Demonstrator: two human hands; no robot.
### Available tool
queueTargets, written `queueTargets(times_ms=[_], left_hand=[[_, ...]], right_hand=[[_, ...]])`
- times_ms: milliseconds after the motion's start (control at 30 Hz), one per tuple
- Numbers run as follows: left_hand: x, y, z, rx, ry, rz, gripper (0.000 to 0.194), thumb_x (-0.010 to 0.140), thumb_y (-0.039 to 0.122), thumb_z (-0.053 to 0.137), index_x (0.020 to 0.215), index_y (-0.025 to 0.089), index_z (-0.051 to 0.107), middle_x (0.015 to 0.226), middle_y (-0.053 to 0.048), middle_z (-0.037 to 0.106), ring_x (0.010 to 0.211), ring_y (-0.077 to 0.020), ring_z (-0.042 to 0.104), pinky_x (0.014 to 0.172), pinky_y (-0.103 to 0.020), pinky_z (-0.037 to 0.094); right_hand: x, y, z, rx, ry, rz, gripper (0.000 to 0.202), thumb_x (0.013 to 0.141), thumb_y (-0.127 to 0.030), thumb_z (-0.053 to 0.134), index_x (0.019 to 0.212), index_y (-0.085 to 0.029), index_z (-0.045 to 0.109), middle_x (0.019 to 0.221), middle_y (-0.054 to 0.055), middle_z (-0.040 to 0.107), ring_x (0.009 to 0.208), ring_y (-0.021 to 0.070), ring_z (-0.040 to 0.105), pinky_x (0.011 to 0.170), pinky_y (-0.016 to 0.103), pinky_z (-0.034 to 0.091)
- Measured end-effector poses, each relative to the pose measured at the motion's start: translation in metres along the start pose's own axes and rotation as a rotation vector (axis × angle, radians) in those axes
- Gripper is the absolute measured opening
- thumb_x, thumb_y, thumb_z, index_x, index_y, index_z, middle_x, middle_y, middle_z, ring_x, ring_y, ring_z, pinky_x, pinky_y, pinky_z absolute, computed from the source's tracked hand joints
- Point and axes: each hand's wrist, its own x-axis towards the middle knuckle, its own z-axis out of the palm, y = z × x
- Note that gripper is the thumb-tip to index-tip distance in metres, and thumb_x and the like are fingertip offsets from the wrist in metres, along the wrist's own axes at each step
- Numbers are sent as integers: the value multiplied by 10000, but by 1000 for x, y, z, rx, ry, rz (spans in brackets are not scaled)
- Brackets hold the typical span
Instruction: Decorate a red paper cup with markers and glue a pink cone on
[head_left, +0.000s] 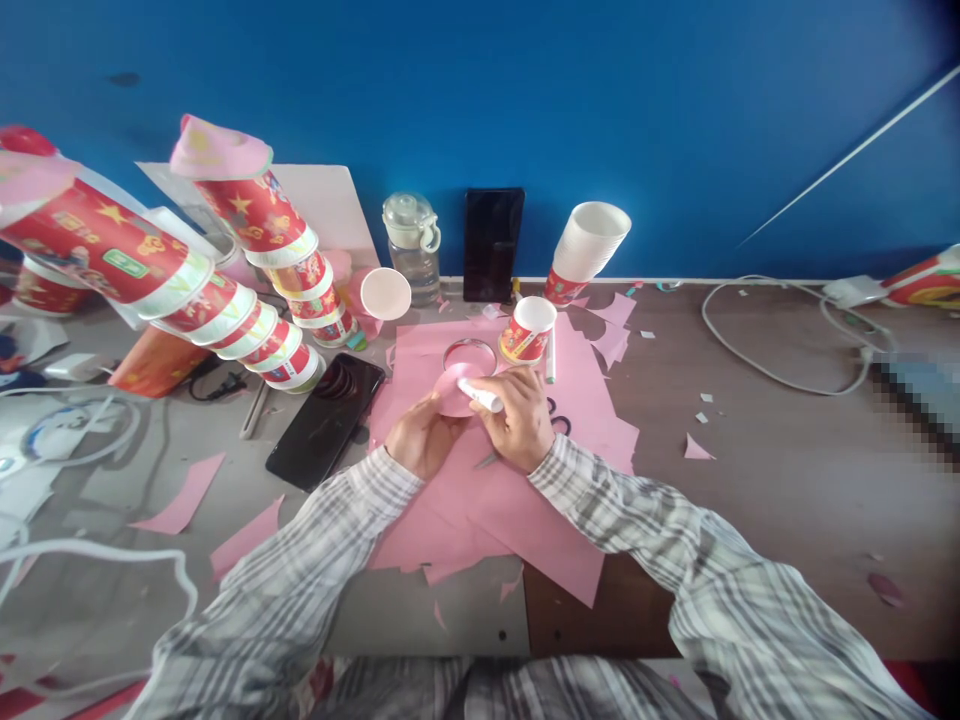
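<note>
My left hand [425, 437] is closed on the near left edge of a round piece of pink paper [452, 397]. A white glue stick [484, 395] sits in the closed fingers of my right hand [519, 418], its tip against that round paper. Just behind lies a clear ring [470, 346], probably a tape roll. Pink sheets [480, 510] are spread beneath both hands. Scissors [559, 423] with dark handles are partly covered by my right hand. Beyond it stand a red and white paper cup [528, 333] and a slim white tube [551, 358].
Leaning stacks of red paper cups [247, 235] rise at the left. A black phone [326, 422] lies beside my left forearm. At the wall are a water bottle [412, 250], an upright phone [493, 245] and nested cups [586, 250]. A white cable [709, 320] curls at the right.
</note>
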Motion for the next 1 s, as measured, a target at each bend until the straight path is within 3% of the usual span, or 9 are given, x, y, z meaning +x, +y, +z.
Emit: queueTargets(times_ms=[167,333,500,700,900,1000], left_hand=[[-1,1,1,-17,15,-3,120,728,194,537,744,95,604,631,-33,606,604,-135,545,579,-268,436],[-1,1,2,-17,34,-6,187,738,193,511,884,113,597,841,-75,645,786,-186,576,680,-316,463],[-1,2,3,-20,46,-14,131,735,192,514,774,108,607,690,-48,625,658,-153,563,598,-279,453],[-1,3,2,-2,20,-22,296,712,225,535,983,114,580,932,-100,649,878,-214,577,779,-352,466],[-4,3,-1,42,-70,6,302,659,238,607,941,131,587,881,-74,641,830,-210,576,694,-331,502],[-6,4,-2,81,-40,-1,296,643,240,630,922,151,582,865,-71,628,818,-219,581,648,-327,509]], right_hand=[[-2,-3,1,36,-96,-91,239,833,-250,531,1068,-250,571,873,31,671,866,240,537,780,384,402],[0,0,0,-13,-5,-6,264,816,-240,553,1080,-224,570,884,47,672,848,243,533,786,395,393],[-1,-3,0,61,-72,-78,232,823,-240,551,1054,-248,571,858,24,679,848,233,539,766,377,405],[2,9,0,-25,14,-5,248,815,-239,553,1060,-214,579,878,51,662,842,235,532,796,388,394],[-2,13,0,-11,-8,-66,299,807,-227,565,1105,-240,551,874,41,655,845,234,527,774,387,400],[-4,13,1,9,-29,-143,321,788,-208,577,1105,-254,545,872,28,662,849,233,521,763,384,398]])
